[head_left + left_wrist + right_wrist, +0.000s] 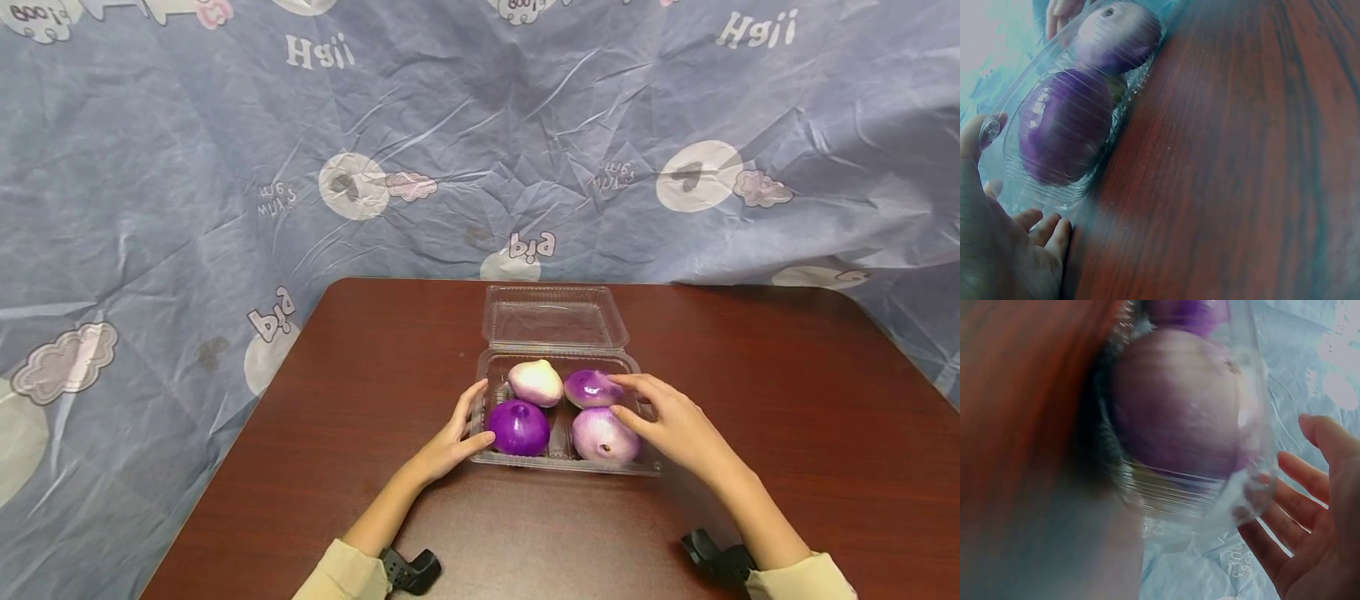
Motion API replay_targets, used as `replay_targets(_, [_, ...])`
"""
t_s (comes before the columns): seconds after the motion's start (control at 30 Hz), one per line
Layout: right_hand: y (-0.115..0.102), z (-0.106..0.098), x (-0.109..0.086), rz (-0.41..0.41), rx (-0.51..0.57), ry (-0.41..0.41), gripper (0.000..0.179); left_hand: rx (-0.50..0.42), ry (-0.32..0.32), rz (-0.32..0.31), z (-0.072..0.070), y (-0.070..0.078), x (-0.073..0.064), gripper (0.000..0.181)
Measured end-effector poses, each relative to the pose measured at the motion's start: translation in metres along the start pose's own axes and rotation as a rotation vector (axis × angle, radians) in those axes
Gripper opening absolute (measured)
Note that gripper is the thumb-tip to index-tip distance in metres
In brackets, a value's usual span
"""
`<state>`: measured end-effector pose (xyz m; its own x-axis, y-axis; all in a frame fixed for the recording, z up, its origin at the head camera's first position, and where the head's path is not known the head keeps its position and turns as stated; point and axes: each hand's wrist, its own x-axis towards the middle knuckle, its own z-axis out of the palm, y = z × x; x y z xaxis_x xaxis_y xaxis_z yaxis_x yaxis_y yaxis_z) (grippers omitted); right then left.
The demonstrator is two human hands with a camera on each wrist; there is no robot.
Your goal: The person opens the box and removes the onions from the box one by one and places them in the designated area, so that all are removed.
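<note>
A clear plastic clamshell container lies on the table with its ridged lid folded back. Onions fill the tray: a pale one back left, a dark purple one front left, a purple one back right and a light purple one front right. My left hand holds the tray's left side, thumb over the rim beside the dark purple onion. My right hand is at the right side, fingers spread near the two right onions; the right wrist view shows its fingertips by the container's wall.
The brown wooden table extends on both sides of the container. Behind it hangs a wrinkled blue printed cloth. Each wrist carries a black strap mount, the left mount and the right mount.
</note>
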<state>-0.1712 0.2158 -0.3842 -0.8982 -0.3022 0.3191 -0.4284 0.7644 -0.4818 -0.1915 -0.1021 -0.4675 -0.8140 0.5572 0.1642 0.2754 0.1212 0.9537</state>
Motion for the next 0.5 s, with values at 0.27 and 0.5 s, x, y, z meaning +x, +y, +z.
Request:
replay_targets(0.27, [-0.001,0.011,-0.011,-0.051,-0.082,-0.023,0.044,0.007,0.002,-0.006,0.0,0.002,0.0,0.075])
replay_targets(0.5, [-0.004,0.017,-0.014,-0.067,-0.117,-0.033,0.044,0.008,-0.002,-0.008,0.0,0.003,-0.001,0.073])
